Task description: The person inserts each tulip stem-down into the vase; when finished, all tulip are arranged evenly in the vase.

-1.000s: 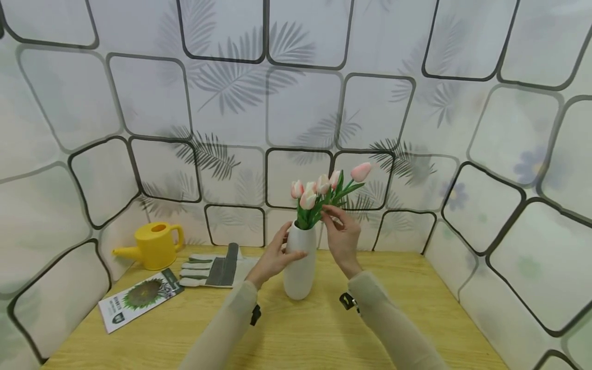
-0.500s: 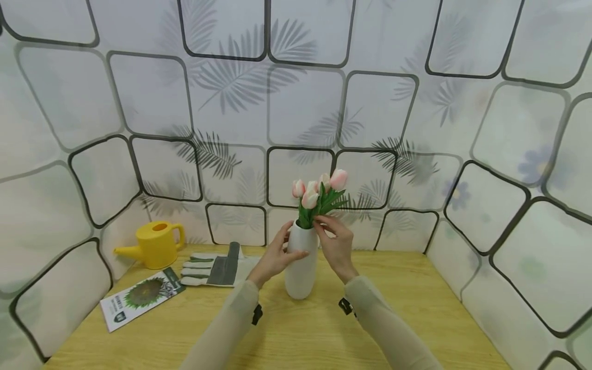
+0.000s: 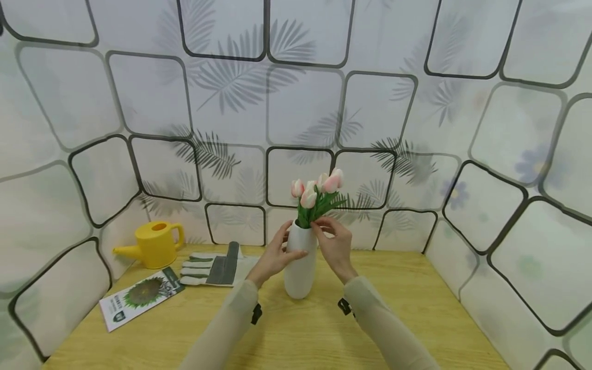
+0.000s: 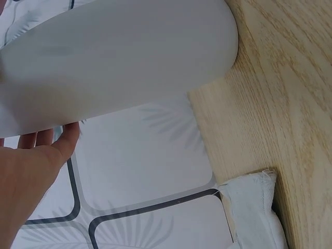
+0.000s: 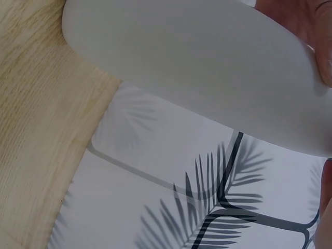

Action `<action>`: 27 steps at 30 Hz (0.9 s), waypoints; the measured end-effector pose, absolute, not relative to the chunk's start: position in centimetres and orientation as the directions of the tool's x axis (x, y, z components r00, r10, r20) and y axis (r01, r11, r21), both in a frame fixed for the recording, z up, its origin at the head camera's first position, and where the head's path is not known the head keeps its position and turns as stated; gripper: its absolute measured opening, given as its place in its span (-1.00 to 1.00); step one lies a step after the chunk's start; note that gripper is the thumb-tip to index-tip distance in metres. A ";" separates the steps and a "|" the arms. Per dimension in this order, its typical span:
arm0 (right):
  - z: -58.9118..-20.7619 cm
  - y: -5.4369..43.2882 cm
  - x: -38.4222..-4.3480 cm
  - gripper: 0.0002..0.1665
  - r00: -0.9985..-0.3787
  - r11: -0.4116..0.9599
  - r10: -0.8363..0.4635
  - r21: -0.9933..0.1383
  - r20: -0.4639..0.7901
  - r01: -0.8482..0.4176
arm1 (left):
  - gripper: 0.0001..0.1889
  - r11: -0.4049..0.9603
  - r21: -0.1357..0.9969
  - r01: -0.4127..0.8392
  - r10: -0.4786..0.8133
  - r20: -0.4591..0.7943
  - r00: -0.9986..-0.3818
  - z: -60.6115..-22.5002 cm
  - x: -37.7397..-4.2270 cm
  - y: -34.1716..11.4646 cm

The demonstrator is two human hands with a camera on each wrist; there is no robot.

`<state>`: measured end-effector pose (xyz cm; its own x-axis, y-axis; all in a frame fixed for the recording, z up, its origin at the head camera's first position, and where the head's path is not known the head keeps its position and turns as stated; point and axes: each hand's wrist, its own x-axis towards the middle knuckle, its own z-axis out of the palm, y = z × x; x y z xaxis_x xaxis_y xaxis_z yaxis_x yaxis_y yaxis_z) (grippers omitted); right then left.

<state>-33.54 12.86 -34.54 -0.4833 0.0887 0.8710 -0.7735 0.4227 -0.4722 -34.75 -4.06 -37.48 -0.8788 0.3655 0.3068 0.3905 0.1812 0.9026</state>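
A tall white vase (image 3: 299, 267) stands upright on the wooden table with several pink-and-white tulips (image 3: 309, 198) in its mouth. My left hand (image 3: 276, 257) grips its upper part from the left, thumb across the front. In the left wrist view, that hand's fingers (image 4: 65, 142) curl behind the vase's side. At the rim on the right, my right hand (image 3: 336, 246) pinches a tulip low on its stem. Its pink bloom (image 3: 334, 181) leans right of the others, above green leaves. The stem's lower end is hidden by the vase and fingers.
Left of the vase lie white-and-grey work gloves (image 3: 222, 270), partly behind the left forearm. A yellow watering can (image 3: 156, 245) stands farther left, with a sunflower seed packet (image 3: 141, 295) in front of it. Patterned walls enclose the wooden table (image 3: 296, 339) behind and at both sides.
My right hand has moved down and left to the vase's rim with the tulip. Its bloom has come down and in beside the others. The left hand stays on the vase.
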 end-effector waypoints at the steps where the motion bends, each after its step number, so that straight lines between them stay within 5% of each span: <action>1: -34.7 12.9 -33.8 -0.92 -0.496 0.421 0.104 -0.490 0.862 -0.763 | -0.08 0.180 0.902 0.393 0.368 0.309 -0.877 -37.5 -34.8 -4.1; 10: -36.4 13.3 -36.5 -0.93 -0.586 0.404 0.169 -0.598 0.793 -0.693 | -0.11 0.181 0.908 0.377 0.347 0.300 -0.889 -37.5 -34.6 -4.1; 21: -36.8 13.3 -36.4 -0.93 -0.602 0.377 0.128 -0.600 0.788 -0.706 | -0.11 0.156 0.917 0.367 0.342 0.299 -0.891 -37.8 -34.8 -4.3; 27: -36.6 13.6 -35.1 -0.89 -0.680 0.310 0.141 -0.685 0.719 -0.660 | -0.08 0.162 0.914 0.372 0.336 0.303 -0.892 -39.5 -36.2 -4.1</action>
